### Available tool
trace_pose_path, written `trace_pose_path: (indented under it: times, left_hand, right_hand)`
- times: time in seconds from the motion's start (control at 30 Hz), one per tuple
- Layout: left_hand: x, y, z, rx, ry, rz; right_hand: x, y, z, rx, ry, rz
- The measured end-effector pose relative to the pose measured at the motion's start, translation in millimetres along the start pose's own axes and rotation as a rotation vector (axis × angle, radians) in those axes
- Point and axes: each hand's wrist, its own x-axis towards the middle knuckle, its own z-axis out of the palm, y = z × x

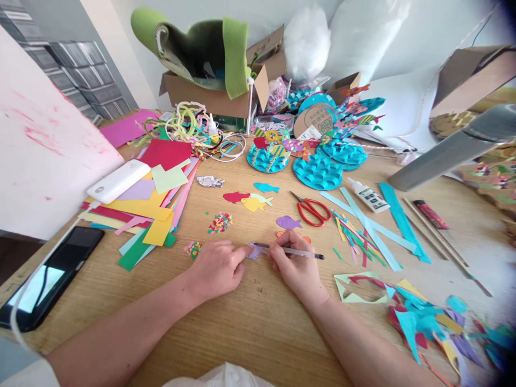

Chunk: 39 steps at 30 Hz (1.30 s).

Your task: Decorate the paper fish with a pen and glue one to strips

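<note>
- To the far left of our left hand, on the table, we see a phone, and beyond it a white power bank with a cable plugged in.
- The power bank lies on a stack of coloured paper, forward and left of our left hand.
- Just beyond the left hand's knuckles we have a small mosaic-patterned fish, partly covered by the hand.
- Our left hand has its index finger stretched out, its tip on a lilac paper fish; the other fingers are folded in toward the palm.
- Ahead of that hand we find a larger mosaic fish and, farther out, a black-and-white fish.
- The lilac fish lies flat between our two hands, under the tip of a pen.
- Forward of this gap we see a red fish, a yellow fish overlapping a pale green one, and a blue fish.
- Our right hand pinches the pen between thumb and fingers, its dark end pointing right.
- Just past the right hand's fingers lies a purple fish; red-handled scissors rest farther ahead.
- Right of that hand we have thin paper strips, a glue bottle beyond them, and a heap of paper scraps nearer us.
</note>
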Motion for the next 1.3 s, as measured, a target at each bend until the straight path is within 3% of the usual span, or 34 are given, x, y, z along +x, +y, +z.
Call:
trace_pose_path:
  times: [1.3]
  left_hand:
    - [0.4,1.1,-1.7,-0.010,-0.017,-0.004]
  right_hand:
    - [-0.3,-2.9,0.2,-0.003,0.053,0.026]
